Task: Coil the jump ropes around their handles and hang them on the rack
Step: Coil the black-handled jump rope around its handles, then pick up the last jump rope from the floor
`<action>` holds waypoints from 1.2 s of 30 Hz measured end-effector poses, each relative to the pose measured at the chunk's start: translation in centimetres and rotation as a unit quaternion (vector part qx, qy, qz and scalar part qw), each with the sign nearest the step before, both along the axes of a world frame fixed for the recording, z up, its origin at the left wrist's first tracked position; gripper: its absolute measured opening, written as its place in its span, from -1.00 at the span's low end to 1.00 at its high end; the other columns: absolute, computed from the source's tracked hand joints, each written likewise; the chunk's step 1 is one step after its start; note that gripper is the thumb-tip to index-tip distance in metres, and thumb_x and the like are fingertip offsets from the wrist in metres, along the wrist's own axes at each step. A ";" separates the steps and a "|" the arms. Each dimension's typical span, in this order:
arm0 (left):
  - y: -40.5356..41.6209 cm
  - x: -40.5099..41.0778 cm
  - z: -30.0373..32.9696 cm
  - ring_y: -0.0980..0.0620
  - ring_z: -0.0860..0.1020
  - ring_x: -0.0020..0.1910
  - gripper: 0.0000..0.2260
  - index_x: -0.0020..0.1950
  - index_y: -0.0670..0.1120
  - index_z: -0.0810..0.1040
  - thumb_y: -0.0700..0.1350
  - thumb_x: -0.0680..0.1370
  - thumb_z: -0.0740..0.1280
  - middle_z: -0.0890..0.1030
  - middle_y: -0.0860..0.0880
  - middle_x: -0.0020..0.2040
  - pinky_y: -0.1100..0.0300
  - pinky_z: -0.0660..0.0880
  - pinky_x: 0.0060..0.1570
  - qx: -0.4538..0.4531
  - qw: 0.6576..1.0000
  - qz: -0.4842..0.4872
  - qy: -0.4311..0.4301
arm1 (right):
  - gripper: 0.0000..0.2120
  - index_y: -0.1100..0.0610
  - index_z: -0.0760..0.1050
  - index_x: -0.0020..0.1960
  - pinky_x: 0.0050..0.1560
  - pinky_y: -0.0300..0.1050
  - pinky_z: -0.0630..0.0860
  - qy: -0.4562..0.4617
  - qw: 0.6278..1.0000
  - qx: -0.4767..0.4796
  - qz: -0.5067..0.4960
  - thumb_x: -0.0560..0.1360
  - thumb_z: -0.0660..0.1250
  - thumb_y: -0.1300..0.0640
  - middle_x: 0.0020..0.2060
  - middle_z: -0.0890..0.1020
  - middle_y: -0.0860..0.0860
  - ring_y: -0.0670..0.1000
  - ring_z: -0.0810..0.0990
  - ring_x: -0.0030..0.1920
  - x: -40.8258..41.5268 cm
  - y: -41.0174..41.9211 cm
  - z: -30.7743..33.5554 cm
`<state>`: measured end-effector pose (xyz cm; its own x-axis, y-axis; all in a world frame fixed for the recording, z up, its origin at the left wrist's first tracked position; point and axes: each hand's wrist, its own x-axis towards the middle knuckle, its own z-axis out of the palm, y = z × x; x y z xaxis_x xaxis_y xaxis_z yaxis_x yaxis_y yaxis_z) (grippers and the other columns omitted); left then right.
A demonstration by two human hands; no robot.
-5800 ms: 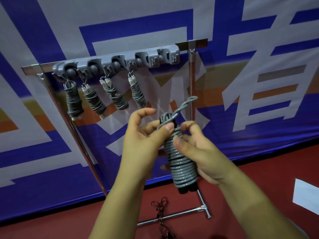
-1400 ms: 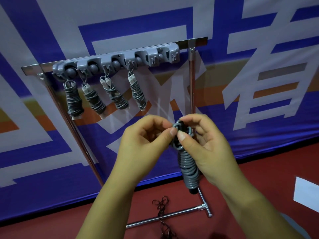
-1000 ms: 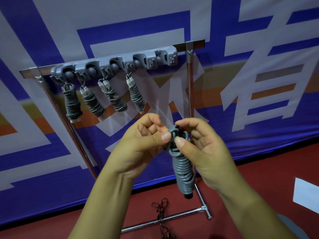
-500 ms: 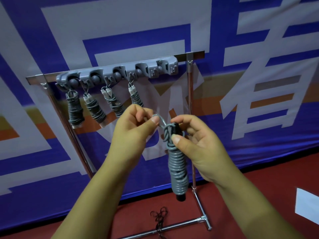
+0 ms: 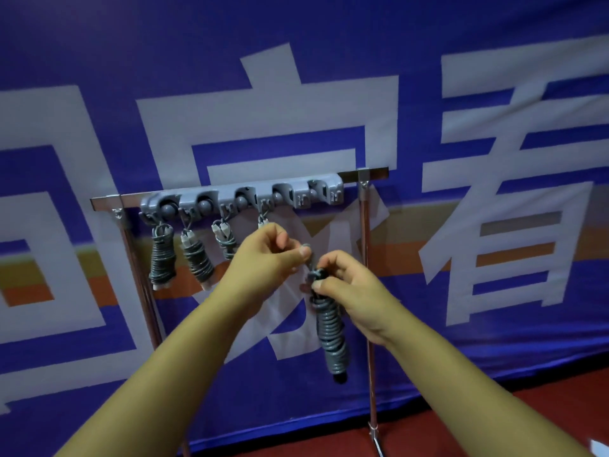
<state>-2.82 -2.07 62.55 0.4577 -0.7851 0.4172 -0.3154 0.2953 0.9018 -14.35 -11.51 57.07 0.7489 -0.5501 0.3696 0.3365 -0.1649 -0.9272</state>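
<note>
A blue banner (image 5: 99,61) printed with large white characters and an orange stripe is hung behind, above a dark red floor (image 5: 527,407).

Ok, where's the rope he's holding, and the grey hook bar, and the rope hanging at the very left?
held jump rope (image 5: 331,334), head view, on its grey coils
hook bar (image 5: 326,192), head view, on its right end
leftmost hung rope (image 5: 161,258), head view, on its coils

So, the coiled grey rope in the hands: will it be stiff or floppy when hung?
The coiled jump rope likely stays fairly rigid, since tight turns wrap its handles. Its free loop, pinched by the left hand, looks bendy. It probably swings; the hung bundles tilt differently.
</note>
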 end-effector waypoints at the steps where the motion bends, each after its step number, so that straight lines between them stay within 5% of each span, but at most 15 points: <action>1: -0.2 0.3 0.4 -0.03 0.43 -0.34 -0.68 -0.23 -0.10 0.27 -0.42 0.48 0.33 0.50 -0.08 -0.35 0.07 0.37 -0.26 0.016 1.000 -0.017 0.008 | -0.83 0.08 0.43 -0.14 -0.08 -0.09 0.51 0.007 1.000 0.006 0.000 0.47 0.33 0.33 -0.27 0.55 -0.01 -0.04 0.56 -0.18 0.3 -0.4 0.4; 11: -5.0 4.2 3.4 0.01 0.54 -0.30 -0.72 -0.19 -0.11 0.30 -0.43 0.47 0.32 0.56 -0.12 -0.30 0.30 0.41 -0.42 0.029 0.997 0.062 -0.022 | -0.90 0.15 0.53 -0.09 -0.22 -0.19 0.43 0.097 0.975 -0.151 -0.129 0.56 0.28 0.15 -0.24 0.55 0.07 -0.05 0.47 -0.26 4.9 -5.2 4.6; 15: -8.4 6.2 4.5 0.08 0.45 -0.43 -0.71 -0.22 -0.08 0.27 -0.39 0.45 0.32 0.39 -0.08 -0.36 0.34 0.39 -0.49 0.008 0.991 0.126 0.035 | -0.88 0.10 0.55 -0.11 -0.15 -0.07 0.48 0.065 0.982 -0.095 -0.151 0.56 0.26 0.14 -0.24 0.57 0.04 -0.01 0.50 -0.21 8.2 -7.9 6.2; 20: -12.0 8.9 5.3 0.05 0.53 -0.39 -0.73 -0.23 -0.10 0.30 -0.40 0.46 0.32 0.45 -0.13 -0.32 0.27 0.46 -0.42 0.029 0.990 0.138 0.025 | -0.86 0.06 0.59 -0.16 0.01 0.12 0.55 0.061 0.983 -0.030 -0.173 0.54 0.29 0.10 -0.14 0.63 0.17 0.11 0.56 -0.12 11.0 -11.0 6.8; 27: -14.6 10.8 5.0 0.14 0.43 -0.57 -0.76 -0.19 -0.13 0.34 -0.43 0.45 0.32 0.44 -0.10 -0.36 0.33 0.37 -0.57 0.077 0.985 0.153 -0.011 | -0.85 0.20 0.57 -0.06 -0.16 -0.08 0.43 0.083 0.981 -0.007 -0.175 0.54 0.27 0.15 -0.21 0.58 0.10 0.03 0.49 -0.18 13.1 -13.0 6.0; 32: -15.3 10.5 5.3 0.19 0.50 -0.55 -0.84 -0.06 -0.17 0.41 -0.40 0.48 0.30 0.50 -0.07 -0.29 0.36 0.44 -0.53 0.071 0.987 0.139 -0.041 | -0.86 0.17 0.55 -0.11 -0.16 -0.10 0.43 0.057 0.983 0.012 -0.175 0.55 0.27 0.14 -0.23 0.58 0.08 0.02 0.50 -0.18 13.3 -13.7 5.4; 36: -16.0 10.9 4.0 0.14 0.50 -0.46 -0.82 -0.14 -0.08 0.44 -0.36 0.50 0.27 0.50 -0.03 -0.29 0.28 0.44 -0.40 0.106 0.977 0.151 -0.108 | -0.87 0.18 0.54 -0.10 -0.17 -0.10 0.42 0.069 0.982 -0.005 -0.173 0.55 0.27 0.14 -0.29 0.56 0.04 0.03 0.50 -0.20 13.7 -14.1 4.0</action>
<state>8.10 -18.02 66.55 0.6008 -0.7070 0.3730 -0.5492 -0.0259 0.8353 -0.63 -25.58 61.09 0.5606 -0.7778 0.2843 0.1299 -0.2564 -0.9578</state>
